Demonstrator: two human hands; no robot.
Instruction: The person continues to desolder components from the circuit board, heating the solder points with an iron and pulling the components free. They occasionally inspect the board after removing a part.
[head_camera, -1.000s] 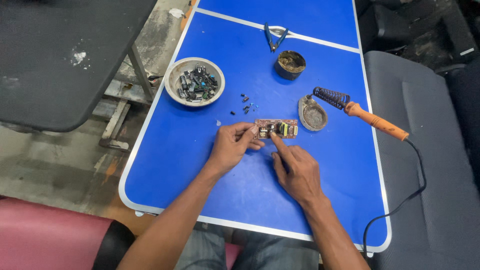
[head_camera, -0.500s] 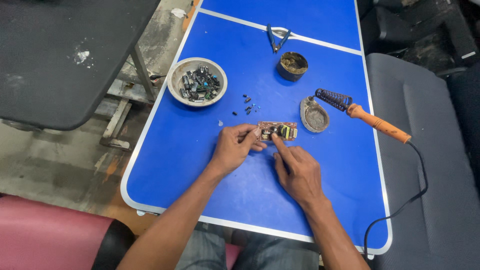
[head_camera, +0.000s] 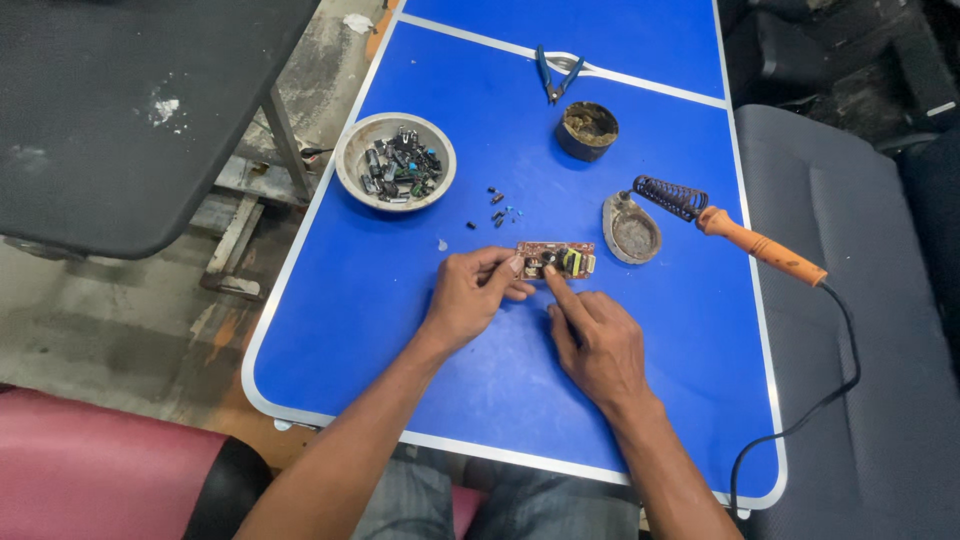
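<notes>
Lying flat on the blue table (head_camera: 400, 330), near its middle, a small rectangular circuit board (head_camera: 556, 259): brown substrate, studded with components, a yellow-wound part toward its right end. Long axis runs left to right, parallel to the near table edge.

Left hand (head_camera: 470, 295): fingers curled narrow, tips (head_camera: 514, 265) pinching the board's left end.

Right hand (head_camera: 597, 340): forefinger extended, its tip pressing on a dark component near the board's centre; other fingers folded loosely.

Soldering iron stand (head_camera: 632, 230): just right of the board, an oval metal dish, dull and stained, with a dark wire coil (head_camera: 670, 196) rising at its far end.

Soldering iron (head_camera: 760, 247): orange handle, tip seated in the coil, pointing left; black cord (head_camera: 830, 390) trailing off the table's right edge.

Loose components (head_camera: 497, 211): small dark bits scattered beyond the board.

Bowl (head_camera: 350, 165): round, pale, worn, filled with mixed electronic parts; far left of the table.

Round tin (head_camera: 587, 130): dark, shallow, holding brownish residue; beyond the board.

Cutters (head_camera: 555, 75): blue-handled, lying open near the white stripe at the far end.
</notes>
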